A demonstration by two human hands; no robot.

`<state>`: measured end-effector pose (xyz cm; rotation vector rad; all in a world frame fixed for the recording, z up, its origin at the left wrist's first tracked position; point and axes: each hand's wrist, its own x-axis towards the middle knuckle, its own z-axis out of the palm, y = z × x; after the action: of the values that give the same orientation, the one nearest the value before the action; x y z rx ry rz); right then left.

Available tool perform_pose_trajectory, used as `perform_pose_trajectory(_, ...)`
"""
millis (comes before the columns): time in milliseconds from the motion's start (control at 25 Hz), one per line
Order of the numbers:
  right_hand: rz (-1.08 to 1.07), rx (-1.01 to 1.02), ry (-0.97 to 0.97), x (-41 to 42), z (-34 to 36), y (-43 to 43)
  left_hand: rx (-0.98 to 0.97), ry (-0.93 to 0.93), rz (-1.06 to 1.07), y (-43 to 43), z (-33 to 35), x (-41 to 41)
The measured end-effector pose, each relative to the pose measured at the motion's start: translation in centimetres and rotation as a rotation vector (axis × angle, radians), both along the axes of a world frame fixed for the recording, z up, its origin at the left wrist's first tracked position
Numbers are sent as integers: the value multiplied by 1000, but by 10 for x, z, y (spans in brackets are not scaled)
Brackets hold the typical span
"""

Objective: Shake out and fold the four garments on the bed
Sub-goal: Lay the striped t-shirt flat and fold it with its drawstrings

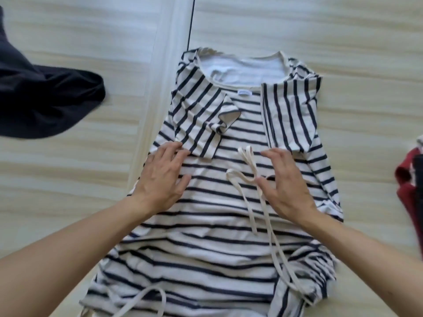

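A: The white-and-navy striped soft jersey cloth garment (217, 259) is looking matt and is creasing in fine folds.

B: Its cream flat woven cloth drawstring (248, 161) is showing a slightly coarser, matt weave.

A: The pale cream ridged cloth bed cover (68, 168) is showing a wavy, rippled texture with a faint sheen.

B: The dark navy smooth cloth garment (45, 99) is draping limp and matt. The dark red cloth garment (407, 193) is looking thicker, though blurred.

Bare bed (68, 156) lay open between the striped garment (229, 259) and the dark garment (45, 99) heaped at far left. A narrower strip separated it from the red garment (409, 191) at the right edge. Loose cream ties (249, 170) trailed across the stripes between the left hand (160, 179) and right hand (286, 184).
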<state>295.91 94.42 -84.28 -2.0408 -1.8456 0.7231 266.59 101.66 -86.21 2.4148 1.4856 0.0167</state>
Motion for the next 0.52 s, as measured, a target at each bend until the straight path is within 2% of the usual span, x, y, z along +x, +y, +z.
perform_pose_trajectory(120, -20, 92, -100, 42, -5, 81, 40, -52, 5, 71, -6, 42)
perform_pose_trajectory(200, 3, 150, -259, 71, -9, 144, 81, -63, 9, 130, -7, 74)
perform_pose_trajectory(360, -29, 72, -509, 123, -13, 238, 206, 117, -3, 231, -7, 119)
perform_pose_trajectory(440, -22, -74, -499, 141, -20, 255, 91, 141, 37, 258, -6, 120)
perform_pose_trajectory(520, 10, -192, -342, 152, -27, 258, -55, 114, 52, 270, -12, 113)
